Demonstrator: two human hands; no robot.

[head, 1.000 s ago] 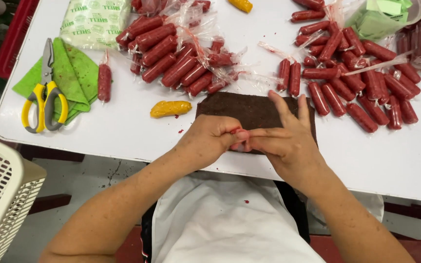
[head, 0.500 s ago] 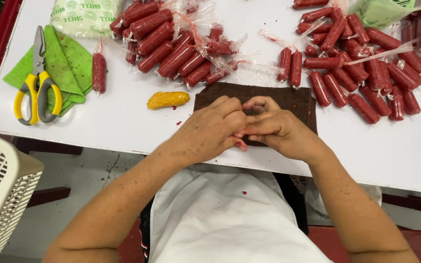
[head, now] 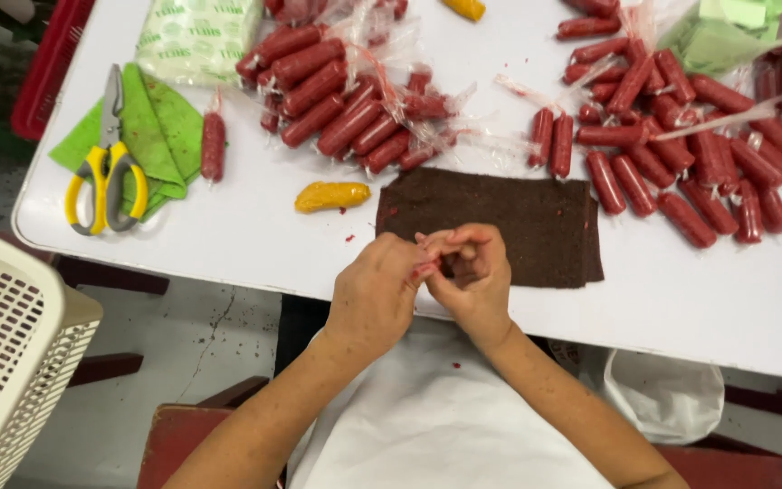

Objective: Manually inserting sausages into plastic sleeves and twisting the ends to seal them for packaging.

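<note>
My hands meet at the near edge of the table (head: pixel 228 244), fingertips pressed together. My left hand (head: pixel 375 294) is curled, its thumb and forefinger pinched on something small and red right where it touches my right hand (head: pixel 472 276). That hand is curled too, fingers folded in over the same spot. I can see only a sliver of red between the fingertips, so I cannot tell its full shape or which way its long axis runs; it looks like a scrap of the red sausage stuff, held by both hands at once. Neither hand is nearer to it than the other.

Just beyond my right hand, touching its knuckles from my view, lies the brown mat (head: pixel 509 226), flat, its long side running left to right across me. Past the mat and to the right sits the loose pile of red sausages (head: pixel 672 172), mostly lying at a slant away from me. Past it to the left is a second heap, sausages in clear wrap (head: pixel 346 113), also slanted. A single yellow piece (head: pixel 331 196) lies just beyond and left of my left hand, long axis crosswise. Well off to the left are the scissors (head: pixel 106 172) on a green cloth (head: pixel 160 127), with one stray sausage (head: pixel 214 145) beside them, pointing away from me. A white basket (head: pixel 6 353) stands lower, far left of my left arm.
</note>
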